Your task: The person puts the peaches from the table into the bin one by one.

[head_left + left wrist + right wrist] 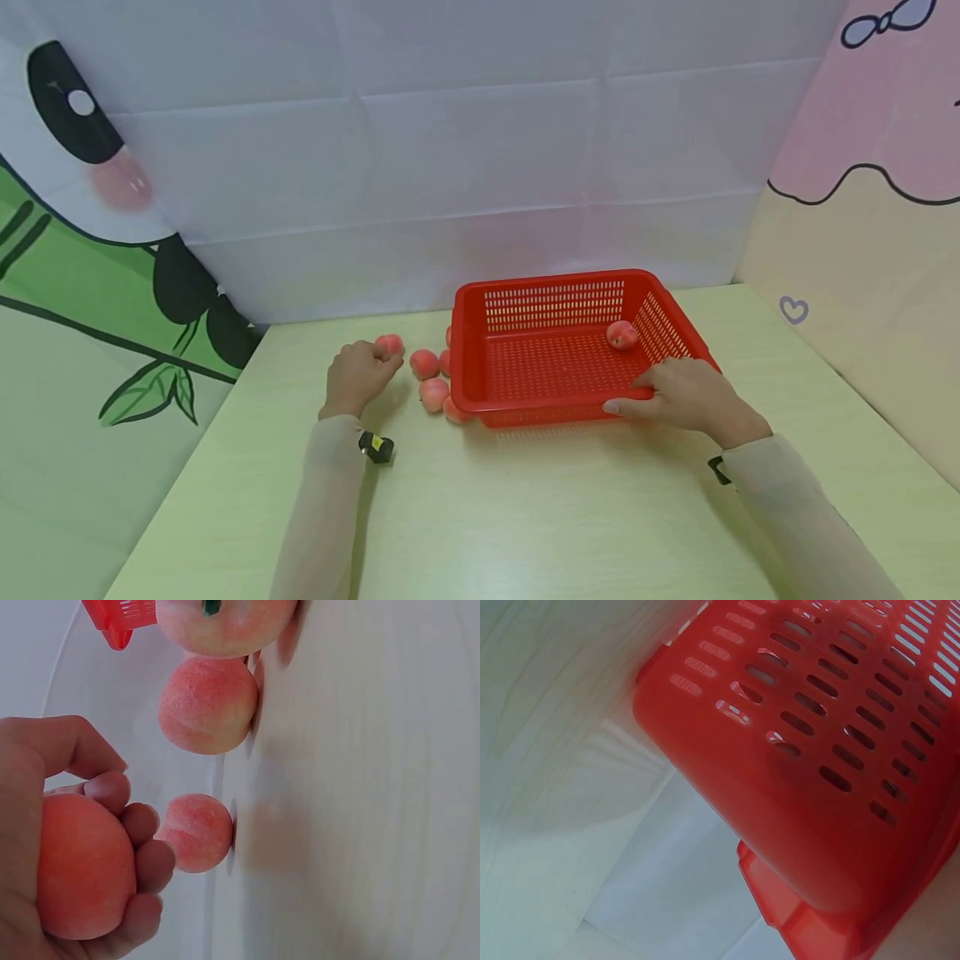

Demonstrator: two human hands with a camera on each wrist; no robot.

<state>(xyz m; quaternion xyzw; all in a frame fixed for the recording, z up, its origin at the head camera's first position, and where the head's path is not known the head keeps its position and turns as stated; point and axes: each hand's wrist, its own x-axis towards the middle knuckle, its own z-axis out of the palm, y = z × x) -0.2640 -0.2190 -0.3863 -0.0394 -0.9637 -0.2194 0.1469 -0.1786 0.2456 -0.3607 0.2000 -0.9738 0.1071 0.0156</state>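
In the left wrist view, a peach [86, 866] lies in the palm of my left hand [357, 379], with the fingers curled round it. The head view hides this peach behind the hand. Just past the knuckles, another peach [390, 344] rests on the table. My right hand [686, 398] grips the near right rim of a red slotted plastic basket [555, 407], thumb outside and fingers over the edge. One peach [622, 335] sits inside, toward the far right corner. Slots in the basket wall [780, 765] fill much of the right wrist view.
Several loose peaches [433, 395] cluster against the basket's left side, some partly hidden by it. The pale wooden table [480, 517] meets a white cloth backdrop [480, 150] close behind the basket. A printed panel [862, 275] borders the table on the right.
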